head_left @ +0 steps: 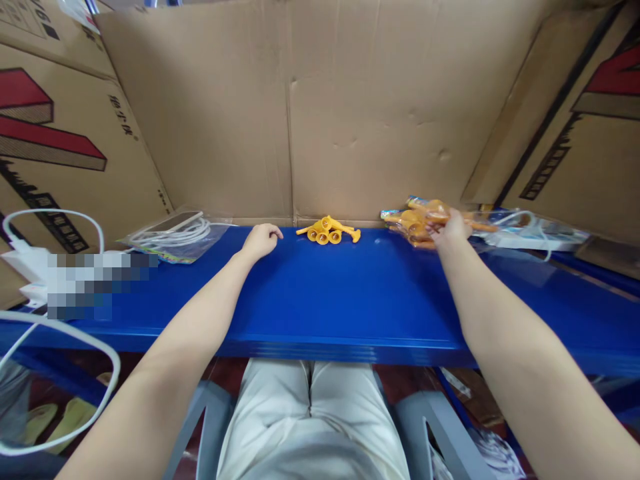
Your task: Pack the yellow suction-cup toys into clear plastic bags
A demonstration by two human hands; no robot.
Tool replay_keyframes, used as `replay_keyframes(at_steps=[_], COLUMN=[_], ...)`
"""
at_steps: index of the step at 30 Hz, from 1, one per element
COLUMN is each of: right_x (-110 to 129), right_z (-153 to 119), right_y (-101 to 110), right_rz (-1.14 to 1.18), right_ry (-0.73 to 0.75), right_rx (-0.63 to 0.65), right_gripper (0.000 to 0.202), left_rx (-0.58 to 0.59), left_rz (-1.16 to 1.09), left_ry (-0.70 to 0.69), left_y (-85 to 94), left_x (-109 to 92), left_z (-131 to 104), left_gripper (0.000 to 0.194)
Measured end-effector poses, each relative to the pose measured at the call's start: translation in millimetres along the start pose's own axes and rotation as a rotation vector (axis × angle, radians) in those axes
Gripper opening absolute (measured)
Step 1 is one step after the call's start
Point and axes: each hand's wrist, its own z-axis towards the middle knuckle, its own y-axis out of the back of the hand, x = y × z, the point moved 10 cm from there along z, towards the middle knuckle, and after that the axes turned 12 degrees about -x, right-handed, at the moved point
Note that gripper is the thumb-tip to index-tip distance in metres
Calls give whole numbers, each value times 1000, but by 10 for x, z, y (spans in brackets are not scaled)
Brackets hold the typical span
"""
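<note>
My right hand (454, 228) is closed on bagged orange toy horns (417, 223) at the back right of the blue table. Clear plastic wraps these horns, and printed strips show at the left ends of the bags. A small heap of unwrapped yellow toy horns (327, 231) lies at the back middle, several bells facing me. Left of that heap, a little apart from it, my left hand (261, 241) rests on the tabletop. Its fingers are curled in and I see nothing in them.
The blue table (345, 300) runs across, backed by a tall cardboard sheet (370, 100). At left lie a bagged white cable (175, 233) and a white plug with a cord (30, 263). Another white packet with a cable (530, 230) lies right. Cardboard boxes (60, 133) flank the sides.
</note>
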Motion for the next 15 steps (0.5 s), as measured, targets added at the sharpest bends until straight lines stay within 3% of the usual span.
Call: replay_keyframes(at_steps=[10,15], right_x=[-36,10], right_z=[-13,-49], right_y=[101,64], right_rz=[-43,22], right_ry=[-26,-10], right_rx=[-40,-29], right_gripper=[18,11], left_rx=[31,49], left_rz=[-7,5], left_ry=[13,17], left_y=[-25,-27], left_x=[-6,-18], left_z=[-2,-9], left_gripper=[36,37])
